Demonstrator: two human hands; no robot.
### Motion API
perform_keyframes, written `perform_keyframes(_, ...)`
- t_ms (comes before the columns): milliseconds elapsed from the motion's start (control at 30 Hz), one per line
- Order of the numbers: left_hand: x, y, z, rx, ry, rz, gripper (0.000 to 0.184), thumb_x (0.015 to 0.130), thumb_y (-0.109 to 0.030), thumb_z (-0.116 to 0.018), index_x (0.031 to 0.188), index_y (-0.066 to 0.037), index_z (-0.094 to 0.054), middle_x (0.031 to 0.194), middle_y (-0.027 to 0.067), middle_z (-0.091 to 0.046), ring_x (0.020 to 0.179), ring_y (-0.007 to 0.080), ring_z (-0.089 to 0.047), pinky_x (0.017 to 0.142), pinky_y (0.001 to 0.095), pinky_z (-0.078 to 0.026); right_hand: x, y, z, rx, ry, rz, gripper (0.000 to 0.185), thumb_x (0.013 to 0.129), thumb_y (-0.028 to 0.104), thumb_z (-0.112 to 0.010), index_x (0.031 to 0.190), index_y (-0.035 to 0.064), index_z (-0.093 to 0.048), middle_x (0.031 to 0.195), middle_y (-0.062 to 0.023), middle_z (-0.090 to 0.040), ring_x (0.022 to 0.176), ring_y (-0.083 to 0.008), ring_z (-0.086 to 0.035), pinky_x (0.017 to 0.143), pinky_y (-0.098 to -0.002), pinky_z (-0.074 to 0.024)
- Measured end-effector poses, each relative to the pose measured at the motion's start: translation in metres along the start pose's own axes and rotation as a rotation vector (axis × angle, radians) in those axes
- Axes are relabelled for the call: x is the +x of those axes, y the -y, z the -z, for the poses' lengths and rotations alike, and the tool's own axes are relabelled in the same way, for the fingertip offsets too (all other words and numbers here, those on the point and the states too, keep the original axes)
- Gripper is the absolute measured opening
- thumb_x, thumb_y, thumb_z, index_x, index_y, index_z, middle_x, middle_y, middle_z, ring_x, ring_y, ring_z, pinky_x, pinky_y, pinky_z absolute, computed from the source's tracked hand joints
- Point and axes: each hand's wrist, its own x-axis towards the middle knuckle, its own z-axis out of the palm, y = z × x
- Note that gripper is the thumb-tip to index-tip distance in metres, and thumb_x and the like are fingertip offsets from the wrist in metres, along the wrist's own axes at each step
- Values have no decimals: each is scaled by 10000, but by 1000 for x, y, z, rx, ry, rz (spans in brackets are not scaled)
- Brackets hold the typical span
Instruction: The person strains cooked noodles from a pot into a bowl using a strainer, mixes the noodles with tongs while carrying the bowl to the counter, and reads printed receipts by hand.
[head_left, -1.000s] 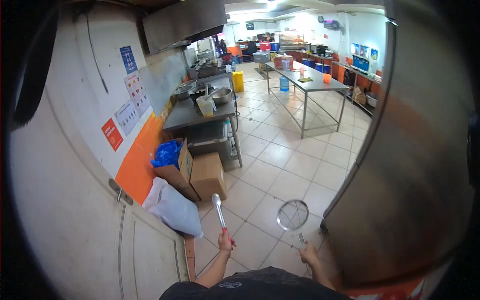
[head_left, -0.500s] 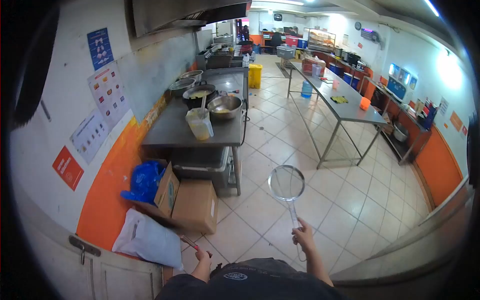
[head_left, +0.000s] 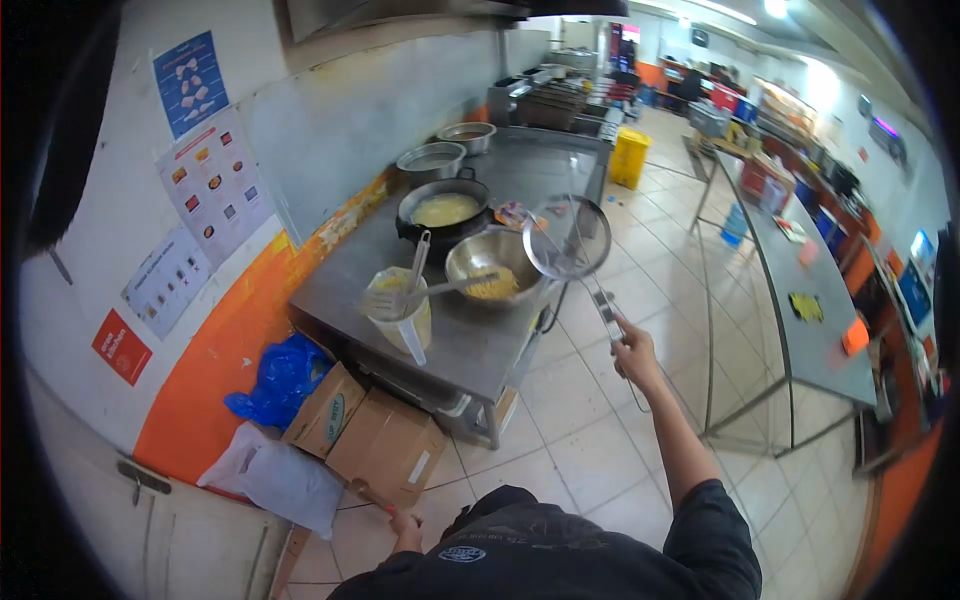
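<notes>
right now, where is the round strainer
The round strainer is right of centre in the head view, held in the right hand, and appears beside the metal bowl, overlapping its right rim in the picture.

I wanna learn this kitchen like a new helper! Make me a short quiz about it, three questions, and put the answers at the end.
1. What is the person's right hand holding?
2. True or false: the yellow bin stands on the tiled floor.
3. What colour is the lower wall, below the posters? A) green B) orange C) purple

Key:
1. A round strainer, by its handle.
2. True.
3. B, orange.
</notes>
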Motion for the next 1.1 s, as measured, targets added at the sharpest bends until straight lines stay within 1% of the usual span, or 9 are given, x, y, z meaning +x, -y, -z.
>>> perform_keyframes(200,17,45,-42,-164,-447,146,497,897,-512,-460,818,-23,-503,674,105,-539,502,201,-507,415,339,-400,246,28,-52,-79,181,196,518,787,-6,-517,1301,17,-461,611,-43,-540,437,-104,-517,376,-259,-402)
perform_keyframes(300,9,58,-92,-191,-456,170,510,938,-474,-353,1039,14,-463,725,142,-556,511,257,-537,409,343,-455,328,32,-79,-261,189,315,498,765,-10,-510,1262,7,-503,583,-92,-535,465,-117,-529,455,-282,-429)
perform_keyframes(400,-14,54,-145,-711,-518,201,534,898,-562,-407,893,-39,-516,746,113,-545,571,204,-520,506,294,-462,404,32,-108,-427,208,538,503,747,-20,-501,1249,1,-514,559,-136,-517,484,-127,-539,505,-289,-437)
perform_keyframes(433,-21,48,-152,-915,-401,311,615,906,-586,-310,1088,-10,-426,693,98,-499,491,211,-439,446,291,-443,426,33,-116,-442,228,588,506,742,-23,-497,1247,-1,-513,549,-146,-507,491,-129,-540,517,-289,-438)
perform_keyframes(500,-43,32,-176,-922,-438,272,607,900,-587,-338,1078,-13,-424,680,101,-491,483,200,-430,430,288,-427,469,31,-129,-474,287,612,510,738,-15,-508,1248,4,-516,525,-125,-513,464,-126,-525,477,-287,-425)
perform_keyframes(700,-110,43,-217,-1016,-622,75,504,893,-565,-418,886,-63,-369,586,83,-443,400,175,-374,353,295,-352,549,36,-139,-137,642,269,510,767,4,-541,1273,-18,-482,549,-38,-529,377,-96,-460,357,-256,-366)
perform_keyframes(867,-188,105,-250,-1018,-870,217,517,892,-550,-439,901,-34,-407,626,96,-486,424,187,-420,385,304,-380,591,23,-124,50,861,151,519,779,-28,-514,1294,-19,-454,537,-4,-500,398,-82,-461,334,-237,-338)
perform_keyframes(967,-225,145,-285,-998,-1006,311,550,895,-553,-422,958,-8,-437,667,104,-515,462,204,-465,428,297,-409,609,12,-113,70,969,224,522,785,-30,-509,1303,-8,-447,552,2,-508,420,-65,-464,354,-229,-353)
perform_keyframes(1100,-262,163,-340,-1105,-1104,359,573,896,-533,-431,1037,19,-489,760,129,-577,556,233,-535,519,314,-473,632,6,-116,-203,873,574,570,758,-46,-496,1321,19,-432,592,-74,-563,451,-166,-532,466,-272,-445)
